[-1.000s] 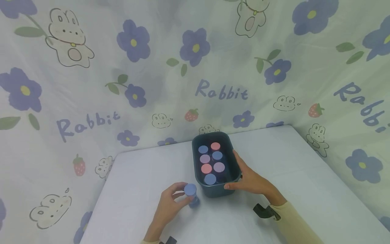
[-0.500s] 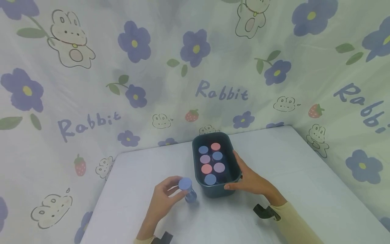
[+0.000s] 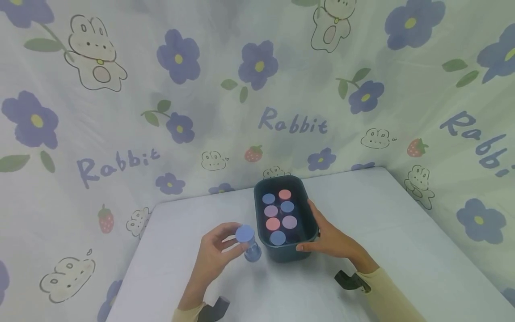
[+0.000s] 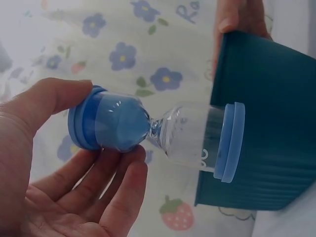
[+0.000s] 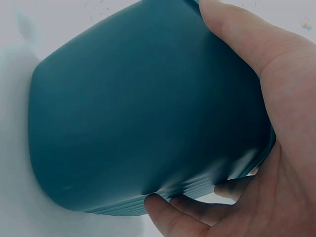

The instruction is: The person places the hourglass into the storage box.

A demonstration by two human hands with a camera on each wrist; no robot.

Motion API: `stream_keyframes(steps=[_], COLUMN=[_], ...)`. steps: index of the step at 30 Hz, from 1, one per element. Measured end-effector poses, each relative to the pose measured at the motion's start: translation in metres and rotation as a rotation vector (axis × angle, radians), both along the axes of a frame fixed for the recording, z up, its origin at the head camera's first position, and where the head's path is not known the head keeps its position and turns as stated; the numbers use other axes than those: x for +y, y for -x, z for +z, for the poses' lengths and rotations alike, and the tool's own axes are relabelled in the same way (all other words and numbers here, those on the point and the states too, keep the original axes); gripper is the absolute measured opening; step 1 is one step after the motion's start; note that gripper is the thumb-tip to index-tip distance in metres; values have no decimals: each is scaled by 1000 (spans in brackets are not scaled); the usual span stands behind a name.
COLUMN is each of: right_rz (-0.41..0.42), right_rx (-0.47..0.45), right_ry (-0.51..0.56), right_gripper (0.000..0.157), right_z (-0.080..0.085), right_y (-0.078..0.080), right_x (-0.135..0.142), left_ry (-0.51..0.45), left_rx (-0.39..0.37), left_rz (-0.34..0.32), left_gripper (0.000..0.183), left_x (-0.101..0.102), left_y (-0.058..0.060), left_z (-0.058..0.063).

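A blue-capped hourglass point(image 4: 123, 121) of clear glass, with blue sand in the end nearer the palm, is pinched by my left hand point(image 3: 217, 248) between thumb and fingers. In the head view it is raised, slightly tilted, just left of a dark teal bin point(image 3: 287, 254). My right hand point(image 3: 331, 237) grips the bin's near right corner, thumb over the rim and fingers along the ribbed side point(image 5: 182, 190). Inside the bin stand several more hourglasses; only their round blue, pink point(image 3: 272, 224) and lilac point(image 3: 289, 222) caps show from above.
The bin stands on a white table point(image 3: 193, 228) near its back edge. Behind and beside the table hangs a cloth point(image 3: 217, 103) printed with rabbits, flowers and strawberries. Dark wrist mounts point(image 3: 352, 281) sit on both forearms.
My left hand has lifted the hourglass, moving it up and slightly left of where it was. The right hand and the bin have stayed in place.
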State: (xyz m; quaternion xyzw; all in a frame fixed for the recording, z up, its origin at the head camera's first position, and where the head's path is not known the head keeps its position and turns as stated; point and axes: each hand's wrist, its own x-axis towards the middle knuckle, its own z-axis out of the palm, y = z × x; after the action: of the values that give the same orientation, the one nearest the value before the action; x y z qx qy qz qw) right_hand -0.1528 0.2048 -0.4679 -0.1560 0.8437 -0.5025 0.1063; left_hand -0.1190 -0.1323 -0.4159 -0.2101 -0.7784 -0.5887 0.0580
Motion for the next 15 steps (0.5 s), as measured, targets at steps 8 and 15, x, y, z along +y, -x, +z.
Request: stream_keyframes(steps=[8, 15], right_rz=[0, -5], right_rx=[6, -2], right_ry=[1, -15], right_gripper=[132, 133], right_z=[-1, -1], right_y=[1, 2], right_x=[1, 1], left_ry=[-27, -15], left_rx=[-1, -17], left_rz=[-20, -14], left_gripper=[43, 44], left_x=[13, 19], left_y=[9, 9], left_z=[12, 18])
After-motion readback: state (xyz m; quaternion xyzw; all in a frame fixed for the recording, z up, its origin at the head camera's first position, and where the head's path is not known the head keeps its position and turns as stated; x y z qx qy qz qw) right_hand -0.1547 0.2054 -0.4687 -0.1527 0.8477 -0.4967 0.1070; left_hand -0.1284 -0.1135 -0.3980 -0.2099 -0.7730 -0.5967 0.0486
